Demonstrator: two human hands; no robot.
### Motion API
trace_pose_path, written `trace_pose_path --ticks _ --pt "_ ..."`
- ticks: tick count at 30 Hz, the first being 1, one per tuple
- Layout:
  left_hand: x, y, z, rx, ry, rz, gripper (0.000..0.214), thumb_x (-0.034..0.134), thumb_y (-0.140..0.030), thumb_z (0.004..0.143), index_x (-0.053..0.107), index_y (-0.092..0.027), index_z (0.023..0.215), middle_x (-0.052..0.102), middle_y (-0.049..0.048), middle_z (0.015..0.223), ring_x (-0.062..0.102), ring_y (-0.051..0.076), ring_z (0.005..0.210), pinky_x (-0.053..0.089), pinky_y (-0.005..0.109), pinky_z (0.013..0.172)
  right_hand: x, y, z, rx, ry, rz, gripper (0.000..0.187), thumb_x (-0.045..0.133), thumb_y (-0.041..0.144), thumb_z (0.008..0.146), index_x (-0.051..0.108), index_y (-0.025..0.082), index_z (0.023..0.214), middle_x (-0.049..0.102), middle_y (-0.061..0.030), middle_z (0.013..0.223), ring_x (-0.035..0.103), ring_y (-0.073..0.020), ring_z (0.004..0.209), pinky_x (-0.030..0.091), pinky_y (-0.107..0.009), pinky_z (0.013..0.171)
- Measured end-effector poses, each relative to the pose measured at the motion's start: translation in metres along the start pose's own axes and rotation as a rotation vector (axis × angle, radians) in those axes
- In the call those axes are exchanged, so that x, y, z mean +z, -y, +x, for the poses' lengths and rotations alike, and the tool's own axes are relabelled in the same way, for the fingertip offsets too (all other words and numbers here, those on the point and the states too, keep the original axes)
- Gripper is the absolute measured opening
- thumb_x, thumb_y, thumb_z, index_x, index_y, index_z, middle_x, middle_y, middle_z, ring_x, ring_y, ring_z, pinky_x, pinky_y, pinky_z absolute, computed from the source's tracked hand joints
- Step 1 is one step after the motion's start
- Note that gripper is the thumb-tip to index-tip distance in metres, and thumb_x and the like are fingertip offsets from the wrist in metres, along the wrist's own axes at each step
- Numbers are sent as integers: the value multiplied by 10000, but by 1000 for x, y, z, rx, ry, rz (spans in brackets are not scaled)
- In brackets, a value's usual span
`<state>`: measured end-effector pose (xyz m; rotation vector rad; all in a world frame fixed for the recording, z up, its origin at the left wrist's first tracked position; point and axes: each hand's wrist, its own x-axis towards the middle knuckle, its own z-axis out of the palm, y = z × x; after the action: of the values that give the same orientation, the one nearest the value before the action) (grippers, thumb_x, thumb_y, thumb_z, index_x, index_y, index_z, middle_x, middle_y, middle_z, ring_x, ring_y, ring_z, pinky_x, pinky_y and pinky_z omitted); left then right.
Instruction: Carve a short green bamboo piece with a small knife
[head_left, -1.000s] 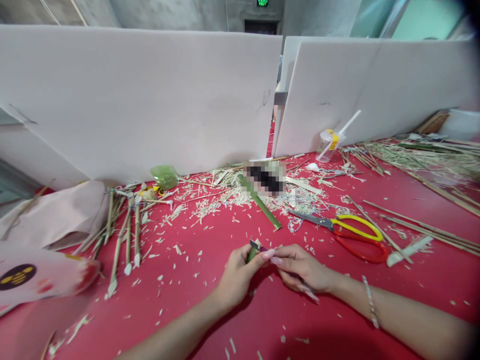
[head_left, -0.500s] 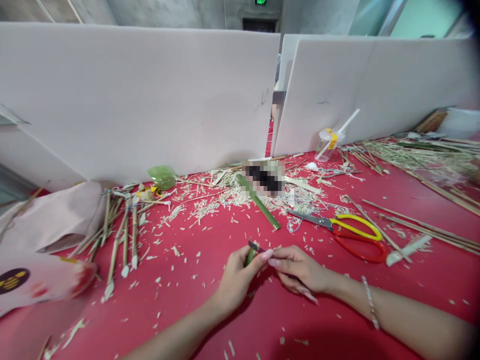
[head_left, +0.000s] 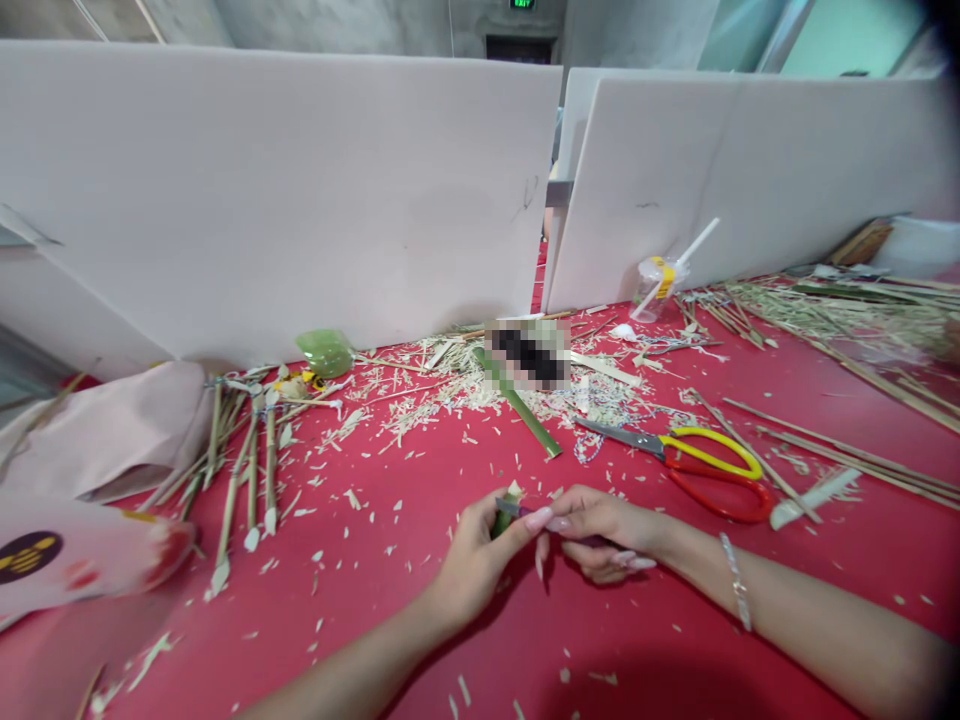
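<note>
My left hand (head_left: 472, 560) is closed around a short green bamboo piece (head_left: 504, 512), whose pale cut tip pokes up above the fingers. My right hand (head_left: 600, 530) is closed on a small knife (head_left: 517, 509); its dark blade rests against the top of the bamboo piece. The thumbs of both hands meet by the blade. Both hands hover just above the red table (head_left: 420, 620), near its front middle. A thin bracelet (head_left: 735, 590) sits on my right wrist.
Yellow and red scissors (head_left: 697, 465) lie just right of my hands. A long green bamboo strip (head_left: 525, 415) and pale shavings lie behind them. Cut bamboo sticks (head_left: 247, 460) lie left, by pink paper (head_left: 105, 430). More stalks (head_left: 832, 320) lie right. White partitions (head_left: 300, 190) stand behind.
The right hand has turned, its fingers curling down and its wrist dropping, and the blade has worked into the bamboo piece's top, where a pale cut tip now shows.
</note>
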<state>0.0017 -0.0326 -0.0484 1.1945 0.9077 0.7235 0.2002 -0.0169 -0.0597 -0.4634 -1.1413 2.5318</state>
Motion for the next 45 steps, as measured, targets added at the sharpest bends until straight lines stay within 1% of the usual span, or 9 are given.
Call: trace_pose_path --ticks 4,17,21,25,30,33,39,42,45 --pt "1 1 -1 -3 -8 -12 497 661 -586 797 566 -138 604 441 -37 424 335 62 376 201 226 403 -2 1 -1 6 20 31 317 597 375 929 696 87 1015 405 107 340 228 -36 202 267 -133 261" --pt "2 1 0 42 -35 -32 423 702 -530 788 547 -158 664 589 29 557 446 108 502 307 245 498 -4 -1 0 24 43 50 315 582 367 933 675 66 955 411 102 340 224 -39 199 271 -140 261" --pt "4 -3 -2 8 4 -37 481 667 -578 796 604 -141 605 458 -16 419 327 84 408 226 243 435 -4 -1 0 32 23 57 316 626 392 903 667 80 939 386 114 335 203 -34 203 265 -134 254" --pt "3 -4 -1 5 11 -3 515 630 -592 815 633 -131 585 337 -59 367 271 67 360 188 232 405 -4 -3 2 -10 -31 36 312 648 419 883 654 110 930 392 118 330 195 -35 204 270 -135 255" --pt "0 -2 0 -25 -23 33 522 641 -619 786 608 -136 589 368 -62 370 305 66 344 205 213 384 0 -7 4 -43 -124 -56 394 647 493 863 656 107 947 367 129 318 207 -41 201 259 -145 260" --pt "1 -3 1 -30 -81 33 520 677 -631 742 560 -149 585 384 -66 397 310 63 357 223 207 386 5 -11 4 -90 -232 -117 431 653 525 844 655 108 956 367 131 325 214 -38 214 259 -149 274" --pt "3 -2 3 -13 -172 23 512 692 -611 738 454 -178 604 366 -75 468 305 62 431 230 203 426 17 -22 5 -182 -431 -268 554 605 565 862 606 120 1193 385 130 356 260 -45 268 281 -145 318" --pt "4 -3 3 -7 -181 38 531 670 -619 756 405 -191 587 327 -82 473 284 62 443 219 206 432 18 -22 6 -208 -447 -310 556 567 567 885 606 118 1210 393 126 359 262 -46 265 273 -148 321" --pt "4 -4 2 5 -190 89 558 662 -641 749 382 -196 562 288 -88 468 259 59 439 203 210 424 15 -19 6 -164 -402 -262 552 600 558 865 604 123 1206 403 128 365 256 -44 253 273 -148 305"
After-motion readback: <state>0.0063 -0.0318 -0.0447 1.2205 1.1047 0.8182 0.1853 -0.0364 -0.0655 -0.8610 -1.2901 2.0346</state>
